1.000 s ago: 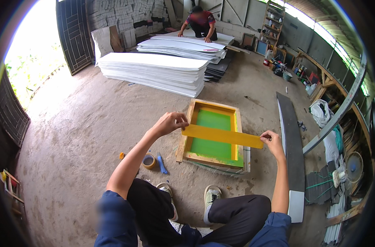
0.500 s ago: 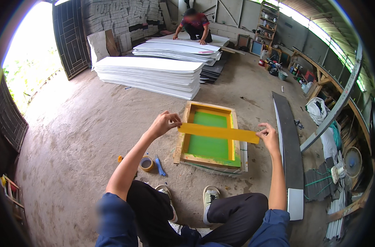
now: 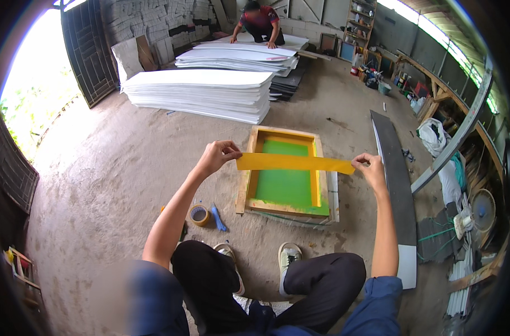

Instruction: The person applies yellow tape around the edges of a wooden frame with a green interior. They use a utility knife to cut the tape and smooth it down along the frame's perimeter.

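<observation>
A strip of yellow tape [image 3: 295, 163] is stretched between my two hands. My left hand [image 3: 220, 155] pinches its left end, and my right hand [image 3: 369, 168] pinches the right end. The strip hangs over a wooden screen-printing frame [image 3: 242, 190] with a green mesh [image 3: 283, 187] and yellow inner edges; whether it touches the frame I cannot tell. Beneath the frame lies a pale stack of sheets [image 3: 334, 196]. On the floor to the left of the frame are a roll of tape [image 3: 199, 215] and a blue tool [image 3: 218, 217], perhaps a cutter.
Stacks of white sheets [image 3: 199, 98] stand ahead, where another person [image 3: 260, 25] crouches with both hands on a sheet. At the right are a long dark board [image 3: 395, 185], a slanted metal bar [image 3: 453, 143] and a fan [image 3: 482, 210]. An open door [image 3: 87, 53] is at far left.
The tape strip has become straighter and more level across the frame, its right end rising. Both hands still hold it. The whole view has shifted slightly.
</observation>
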The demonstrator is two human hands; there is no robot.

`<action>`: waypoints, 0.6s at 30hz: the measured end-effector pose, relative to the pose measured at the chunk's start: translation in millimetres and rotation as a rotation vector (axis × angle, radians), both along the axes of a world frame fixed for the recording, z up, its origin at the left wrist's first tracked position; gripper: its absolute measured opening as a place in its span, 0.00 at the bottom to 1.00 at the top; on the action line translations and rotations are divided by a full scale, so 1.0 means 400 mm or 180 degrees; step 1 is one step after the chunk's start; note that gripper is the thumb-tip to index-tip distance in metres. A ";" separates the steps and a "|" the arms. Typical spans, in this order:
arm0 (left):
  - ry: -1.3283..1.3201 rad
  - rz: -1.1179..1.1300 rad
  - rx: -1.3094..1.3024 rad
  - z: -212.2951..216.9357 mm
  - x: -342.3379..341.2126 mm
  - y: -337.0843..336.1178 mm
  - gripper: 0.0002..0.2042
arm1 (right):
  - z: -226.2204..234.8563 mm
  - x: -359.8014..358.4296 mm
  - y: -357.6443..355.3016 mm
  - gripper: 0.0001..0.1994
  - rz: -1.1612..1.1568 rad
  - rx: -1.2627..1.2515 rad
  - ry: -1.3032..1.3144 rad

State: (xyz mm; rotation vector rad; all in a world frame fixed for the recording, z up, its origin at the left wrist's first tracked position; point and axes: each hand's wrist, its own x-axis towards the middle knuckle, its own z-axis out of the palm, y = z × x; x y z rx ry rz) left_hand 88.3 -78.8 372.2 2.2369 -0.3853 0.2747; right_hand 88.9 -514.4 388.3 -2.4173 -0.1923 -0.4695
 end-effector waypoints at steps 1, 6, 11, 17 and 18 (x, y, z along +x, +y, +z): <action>0.0136 0.0003 0.0006 -0.005 -0.001 -0.009 0.10 | -0.003 0.015 -0.014 0.07 0.0157 0.0225 0.0185; 0.0423 0.0103 0.0238 -0.043 0.042 0.005 0.08 | -0.063 0.091 -0.014 0.06 0.0530 0.0520 0.0808; 0.0716 0.0054 0.0437 -0.129 0.111 -0.005 0.08 | -0.174 0.157 -0.024 0.06 0.0397 0.0671 0.1293; 0.1127 -0.0175 0.0687 -0.302 0.163 -0.025 0.10 | -0.370 0.216 -0.061 0.07 0.0343 0.0027 0.2174; 0.1420 -0.0234 0.0644 -0.326 0.163 -0.020 0.11 | -0.389 0.212 -0.057 0.08 0.0407 0.0091 0.2414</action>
